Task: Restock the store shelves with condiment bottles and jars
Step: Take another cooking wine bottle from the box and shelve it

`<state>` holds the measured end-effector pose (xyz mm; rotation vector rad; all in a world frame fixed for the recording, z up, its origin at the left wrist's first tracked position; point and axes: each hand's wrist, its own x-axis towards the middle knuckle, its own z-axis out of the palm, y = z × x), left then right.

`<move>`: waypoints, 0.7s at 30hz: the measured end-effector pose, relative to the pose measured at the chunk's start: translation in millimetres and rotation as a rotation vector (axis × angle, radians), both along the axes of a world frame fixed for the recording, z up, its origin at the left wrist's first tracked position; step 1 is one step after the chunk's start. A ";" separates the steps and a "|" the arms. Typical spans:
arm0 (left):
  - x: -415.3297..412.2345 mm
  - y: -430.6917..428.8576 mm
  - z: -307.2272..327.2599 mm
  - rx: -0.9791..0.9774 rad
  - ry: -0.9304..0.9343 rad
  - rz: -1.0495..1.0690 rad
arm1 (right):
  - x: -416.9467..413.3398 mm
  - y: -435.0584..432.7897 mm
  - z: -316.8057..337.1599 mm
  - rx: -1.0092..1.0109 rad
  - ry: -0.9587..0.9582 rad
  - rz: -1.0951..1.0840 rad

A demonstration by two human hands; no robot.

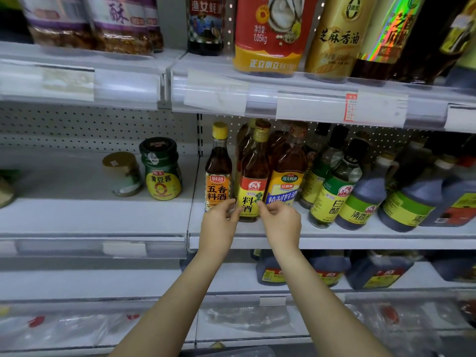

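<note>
On the shelf (334,234), left hand (219,225) and right hand (282,222) hold the bottle (253,173) upright.

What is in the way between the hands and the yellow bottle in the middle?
Nothing visible. The left hand and right hand pinch the yellow bottle at its label, one from each side.

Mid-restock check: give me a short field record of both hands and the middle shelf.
left hand: fingertips pinch left edge of yellow-label cooking wine bottle
right hand: fingertips pinch its right edge
bottle state: upright, front of middle shelf
left neighbour: orange-label cooking wine bottle
right neighbour: blue-label cooking wine bottle
left bay: soybean paste jar
</note>
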<state>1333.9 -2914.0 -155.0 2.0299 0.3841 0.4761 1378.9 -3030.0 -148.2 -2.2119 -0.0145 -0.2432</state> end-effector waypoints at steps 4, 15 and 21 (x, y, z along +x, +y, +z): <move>-27.7 13.4 8.4 -0.052 -0.076 -0.022 | -24.4 10.5 3.7 0.243 -0.013 0.103; -138.7 57.0 29.8 -0.510 -0.270 0.035 | -130.9 43.6 35.4 0.737 0.178 0.401; -202.1 43.8 31.8 -0.634 -0.301 0.141 | -173.2 37.5 39.9 0.824 0.286 0.578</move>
